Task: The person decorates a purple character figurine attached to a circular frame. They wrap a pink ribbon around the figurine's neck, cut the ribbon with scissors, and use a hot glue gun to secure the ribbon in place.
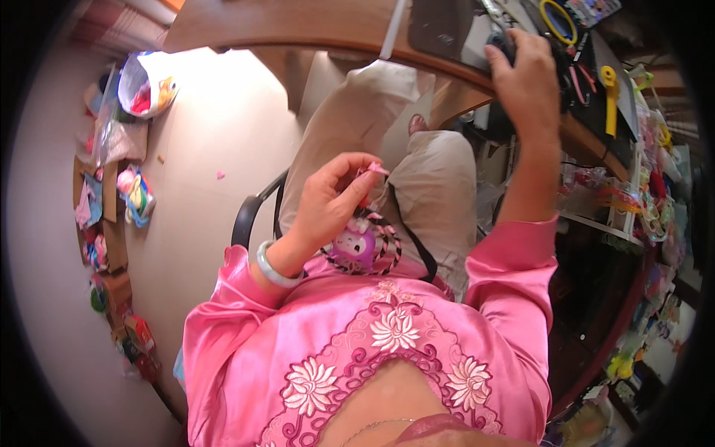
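Note:
My left hand [338,193], with a pale bangle at the wrist, pinches a small pink piece [377,168] between thumb and fingertips above my lap. Below the fingers, a purple toy with a winking white face [351,246] rests near my waist, with a black-and-pink twisted cord [397,246] looped beside it. Something red shows partly behind the thumb. My right hand [525,78] is at the desk edge, its fingers on the dark handles of metal scissors [500,46]; whether they grip the handles is not clear.
The wooden desk [313,28] spans the top. Near my right hand lie yellow-handled scissors [558,22], pink-handled pliers [581,84] and a yellow tool [610,103]. A chair armrest [248,218] is at left. Cardboard boxes [114,240] and a white bin [134,84] stand on the floor.

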A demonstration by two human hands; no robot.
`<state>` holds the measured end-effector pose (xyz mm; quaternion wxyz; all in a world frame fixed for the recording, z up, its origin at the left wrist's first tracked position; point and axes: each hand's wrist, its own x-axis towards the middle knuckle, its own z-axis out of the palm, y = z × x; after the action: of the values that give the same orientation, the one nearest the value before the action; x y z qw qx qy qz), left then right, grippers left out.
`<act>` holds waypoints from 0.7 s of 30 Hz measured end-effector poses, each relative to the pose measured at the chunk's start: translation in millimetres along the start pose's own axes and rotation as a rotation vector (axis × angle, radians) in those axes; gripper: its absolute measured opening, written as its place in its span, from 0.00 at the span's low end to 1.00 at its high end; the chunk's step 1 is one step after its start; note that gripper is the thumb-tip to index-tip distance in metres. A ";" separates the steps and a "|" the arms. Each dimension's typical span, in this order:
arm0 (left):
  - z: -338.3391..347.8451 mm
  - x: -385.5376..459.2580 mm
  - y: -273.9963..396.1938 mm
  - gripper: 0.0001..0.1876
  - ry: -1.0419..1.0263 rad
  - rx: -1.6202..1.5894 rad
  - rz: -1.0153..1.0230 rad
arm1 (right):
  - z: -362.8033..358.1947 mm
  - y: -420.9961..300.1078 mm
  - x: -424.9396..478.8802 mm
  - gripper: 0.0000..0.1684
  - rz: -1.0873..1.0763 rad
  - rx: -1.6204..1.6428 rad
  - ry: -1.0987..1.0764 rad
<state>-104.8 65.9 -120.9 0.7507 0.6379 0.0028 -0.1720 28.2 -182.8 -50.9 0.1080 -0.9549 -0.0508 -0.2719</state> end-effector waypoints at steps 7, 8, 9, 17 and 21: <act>-14.4 -3.3 5.0 0.10 0.018 -0.002 -0.002 | -9.6 15.4 0.8 0.19 0.067 -0.157 -0.171; -14.8 -1.7 8.8 0.10 0.000 -0.095 -0.051 | -10.8 24.1 0.1 0.23 0.008 -0.174 -0.136; -16.3 -1.4 11.4 0.11 -0.008 -0.181 -0.097 | -15.7 30.7 -1.7 0.25 0.115 0.005 -0.182; -36.4 -3.2 -0.3 0.12 0.029 -0.313 -0.203 | -40.5 13.3 -136.0 0.51 0.479 1.576 -0.453; -38.6 -1.4 -2.5 0.10 0.043 -0.355 -0.243 | -28.4 -17.0 -184.4 0.58 0.753 1.586 -1.050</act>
<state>-98.5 102.9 -130.2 0.8249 0.4940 0.1258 -0.2445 -145.0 -180.0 -122.1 0.7514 -0.5610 0.0461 0.3443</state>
